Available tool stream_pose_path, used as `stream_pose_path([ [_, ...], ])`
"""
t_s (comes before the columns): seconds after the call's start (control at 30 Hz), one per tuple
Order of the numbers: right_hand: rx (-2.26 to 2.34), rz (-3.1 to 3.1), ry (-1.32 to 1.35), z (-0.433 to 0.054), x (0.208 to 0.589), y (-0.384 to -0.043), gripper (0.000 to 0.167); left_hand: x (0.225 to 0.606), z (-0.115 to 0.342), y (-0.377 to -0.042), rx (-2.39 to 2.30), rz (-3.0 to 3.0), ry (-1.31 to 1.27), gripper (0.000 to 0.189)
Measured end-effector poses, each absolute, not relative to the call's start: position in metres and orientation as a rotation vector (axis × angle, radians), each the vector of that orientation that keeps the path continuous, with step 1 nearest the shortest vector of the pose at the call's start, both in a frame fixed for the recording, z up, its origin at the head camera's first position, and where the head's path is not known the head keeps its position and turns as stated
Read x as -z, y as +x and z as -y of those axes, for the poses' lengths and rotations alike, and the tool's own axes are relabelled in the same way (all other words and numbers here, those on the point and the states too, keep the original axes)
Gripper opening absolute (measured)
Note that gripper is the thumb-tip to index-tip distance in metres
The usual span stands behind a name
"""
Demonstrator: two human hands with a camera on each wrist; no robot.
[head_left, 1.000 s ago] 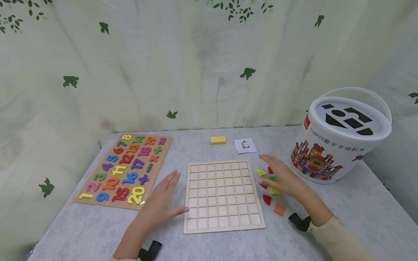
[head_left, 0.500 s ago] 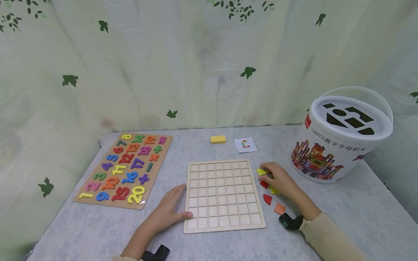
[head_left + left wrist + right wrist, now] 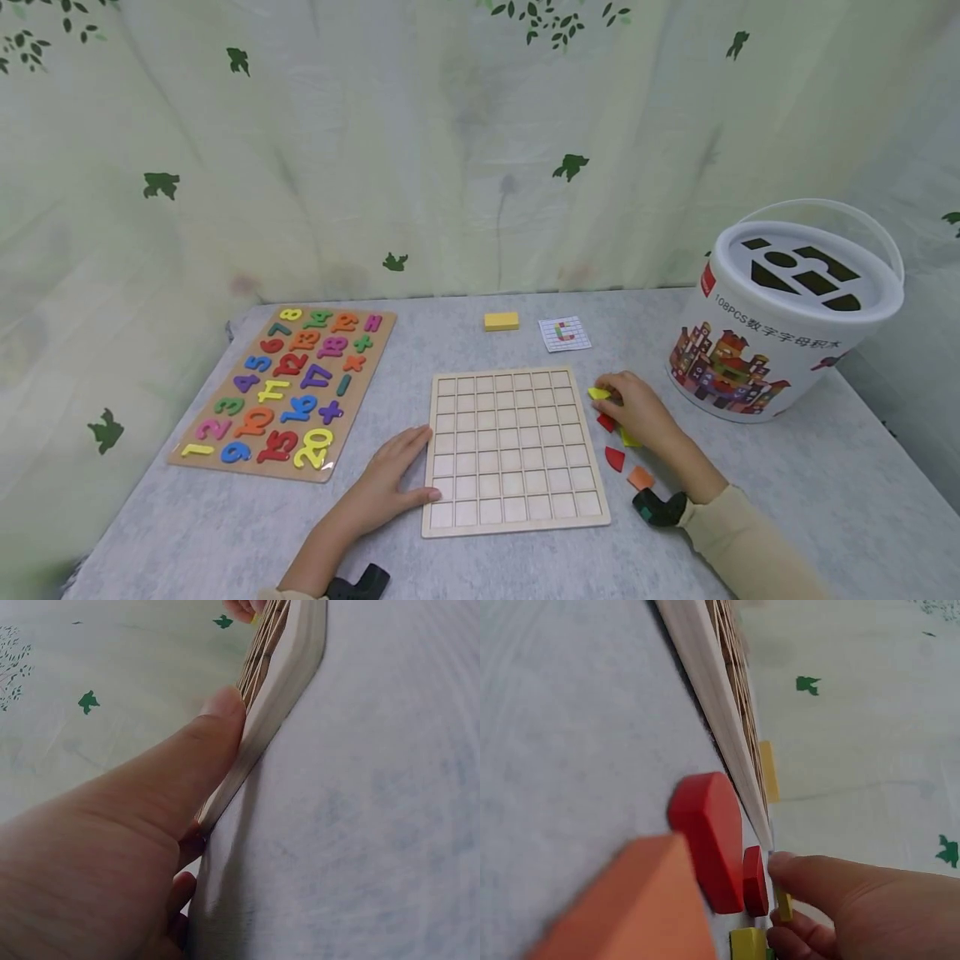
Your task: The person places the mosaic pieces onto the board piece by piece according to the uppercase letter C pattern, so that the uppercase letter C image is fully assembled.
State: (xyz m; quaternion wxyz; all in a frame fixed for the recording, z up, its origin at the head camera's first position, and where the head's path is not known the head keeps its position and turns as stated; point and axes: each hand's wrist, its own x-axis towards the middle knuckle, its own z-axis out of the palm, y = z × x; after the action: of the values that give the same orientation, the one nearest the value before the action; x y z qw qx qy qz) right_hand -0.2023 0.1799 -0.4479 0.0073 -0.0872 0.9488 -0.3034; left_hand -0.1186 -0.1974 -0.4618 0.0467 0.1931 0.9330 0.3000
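My left hand (image 3: 392, 479) lies at the left edge of a wooden grid board (image 3: 517, 450). Its thumb rests on the rim and its other fingers, fairly straight, lie along the side, as the left wrist view shows. Past the board's right edge, my right hand (image 3: 641, 412) pinches a small yellow block (image 3: 784, 904) between thumb and fingers. Close by lie a small red block (image 3: 606, 422), a red quarter-round block (image 3: 615, 458), an orange square block (image 3: 641, 477) and a second yellow block (image 3: 628, 437), partly under the hand. A bit of green shows in the right wrist view.
A number puzzle board (image 3: 352, 417) lies at the left. Behind the grid board are a yellow rectangular block (image 3: 501, 322) and a small card (image 3: 565, 334) with a coloured pattern on a grid. A white lidded bucket (image 3: 780, 333) stands at the right rear.
My right hand has come down and drawn in onto the yellow block, its fingers closing. My left hand has moved slightly right, its thumb now on the board's rim.
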Motion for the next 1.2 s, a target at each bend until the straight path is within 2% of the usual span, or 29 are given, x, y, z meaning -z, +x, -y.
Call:
stream_pose_path([
  [0.2,1.043,-2.955,-0.320,-0.176,0.434,-0.200,0.033,0.460,0.197,-0.118,-0.905,-2.847,0.579,0.091],
  [0.53,1.207,-2.898,-0.830,-0.140,0.407,-0.206,0.028,0.459,0.196,-0.117,-0.886,-2.846,0.561,0.090],
  [0.67,1.239,-2.814,-0.952,-0.116,0.403,-0.211,0.027,0.459,0.197,-0.118,-0.881,-2.839,0.573,0.090],
  [0.97,1.140,-2.689,-0.998,-0.070,0.411,-0.224,0.030,0.458,0.197,-0.118,-0.902,-2.843,0.600,0.089],
  [1.2,1.155,-2.599,-0.857,-0.061,0.435,-0.231,0.025,0.460,0.196,-0.118,-0.890,-2.843,0.574,0.089],
])
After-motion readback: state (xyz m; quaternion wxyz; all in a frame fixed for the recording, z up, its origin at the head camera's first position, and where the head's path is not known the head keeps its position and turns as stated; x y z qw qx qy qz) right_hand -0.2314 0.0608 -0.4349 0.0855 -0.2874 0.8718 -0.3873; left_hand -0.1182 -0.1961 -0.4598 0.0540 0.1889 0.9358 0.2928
